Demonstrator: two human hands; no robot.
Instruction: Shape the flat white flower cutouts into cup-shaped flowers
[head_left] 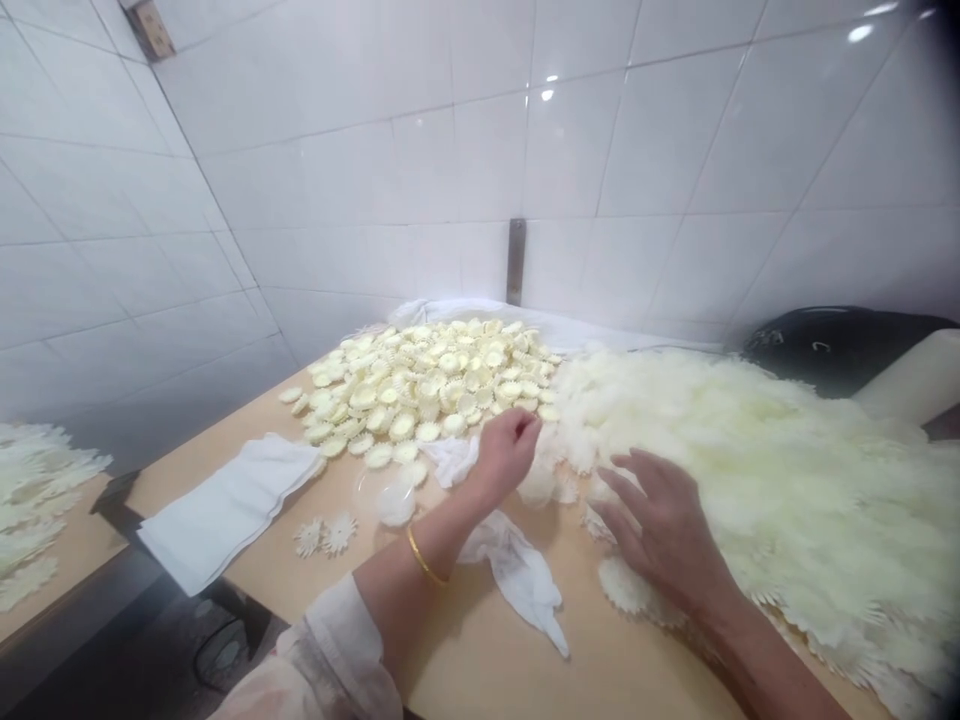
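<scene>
My left hand [511, 447] is closed over the middle of the table, its fingers curled together; whatever they may hold is hidden. A gold bangle [424, 556] circles that wrist. Beneath the left forearm lies a crumpled white cloth [519, 572], with more white fabric [450, 460] showing past the arm. My right hand [660, 520] hovers with its fingers spread, next to a large heap of fluffy pale yellow-white scalloped pieces [780, 480]. Just behind my left hand rises a pile of small cream cups with toothed rims [442, 385].
A folded white cloth [229, 505] hangs over the table's left edge. Two flat toothed discs [339, 533] and a clear round lid-like piece [396, 503] lie nearby. More flat pieces [45, 500] cover another table at left. A black bag-like object [832, 340] stands back right, before a tiled wall.
</scene>
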